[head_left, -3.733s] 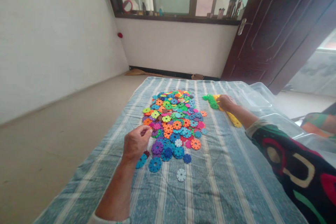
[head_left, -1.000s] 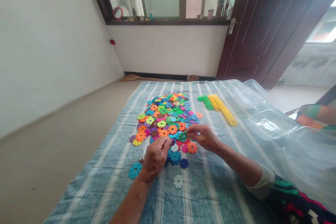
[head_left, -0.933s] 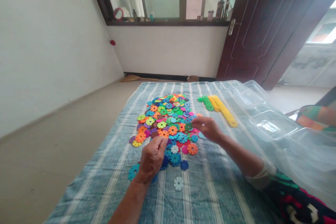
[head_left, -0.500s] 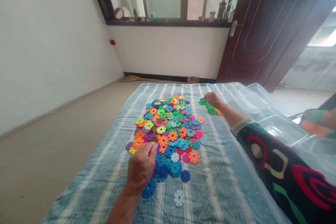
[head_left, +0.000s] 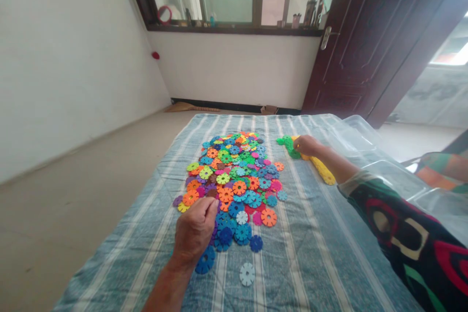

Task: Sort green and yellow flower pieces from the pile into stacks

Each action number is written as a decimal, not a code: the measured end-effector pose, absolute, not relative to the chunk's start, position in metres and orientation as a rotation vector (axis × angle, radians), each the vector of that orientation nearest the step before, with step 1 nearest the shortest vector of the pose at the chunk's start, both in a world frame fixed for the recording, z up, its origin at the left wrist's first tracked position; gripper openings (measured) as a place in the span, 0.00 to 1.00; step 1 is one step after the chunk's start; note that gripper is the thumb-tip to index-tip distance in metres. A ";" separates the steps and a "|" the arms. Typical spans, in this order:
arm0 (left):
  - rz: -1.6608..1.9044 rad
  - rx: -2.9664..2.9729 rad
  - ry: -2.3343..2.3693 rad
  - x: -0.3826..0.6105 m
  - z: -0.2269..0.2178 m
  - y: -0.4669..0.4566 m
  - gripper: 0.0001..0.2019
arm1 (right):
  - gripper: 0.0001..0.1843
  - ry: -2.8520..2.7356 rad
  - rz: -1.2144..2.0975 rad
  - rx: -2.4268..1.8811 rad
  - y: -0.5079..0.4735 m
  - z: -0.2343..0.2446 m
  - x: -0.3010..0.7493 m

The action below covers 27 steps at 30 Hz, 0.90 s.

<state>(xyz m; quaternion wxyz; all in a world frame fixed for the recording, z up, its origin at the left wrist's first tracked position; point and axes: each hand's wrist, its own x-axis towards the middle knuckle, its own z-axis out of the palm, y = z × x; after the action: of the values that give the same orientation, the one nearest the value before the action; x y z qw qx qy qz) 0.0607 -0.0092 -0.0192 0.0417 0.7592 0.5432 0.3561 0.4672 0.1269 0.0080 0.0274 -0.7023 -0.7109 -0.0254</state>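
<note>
A spread heap of notched plastic discs [head_left: 239,187] in many colours covers the middle of the striped cloth. My left hand [head_left: 194,226] is a closed fist at the heap's near left edge, its palm side turned away, so anything inside is hidden. My right hand [head_left: 306,145] is closed, fingertips down, over sorted discs at the far right. Green discs [head_left: 290,146] lie just left of its fingers, and a row of yellow discs [head_left: 322,170] runs toward me beneath the wrist. What its fingers pinch, if anything, is too small to make out.
Clear plastic trays [head_left: 391,180] line the cloth's right side. A pale blue disc [head_left: 247,274] and a dark blue disc [head_left: 256,243] lie apart near the front. Beyond the table stand a wall with a window ledge [head_left: 234,30] and a dark door [head_left: 358,39].
My right hand has moved right and slightly nearer, from the green discs to beside them. The yellow row has come into view from behind my arm. My left fist stays by the heap.
</note>
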 end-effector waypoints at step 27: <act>0.949 2.342 1.638 0.061 -0.023 -0.010 0.17 | 0.14 -2.573 -0.163 -1.830 0.128 -0.006 0.470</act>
<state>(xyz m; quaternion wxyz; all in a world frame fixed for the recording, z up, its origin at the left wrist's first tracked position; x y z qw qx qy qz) 0.0612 -0.0099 -0.0225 0.0650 0.7761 0.5427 0.3145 0.4702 0.1278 -0.0058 -0.0101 -0.5787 -0.8138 -0.0517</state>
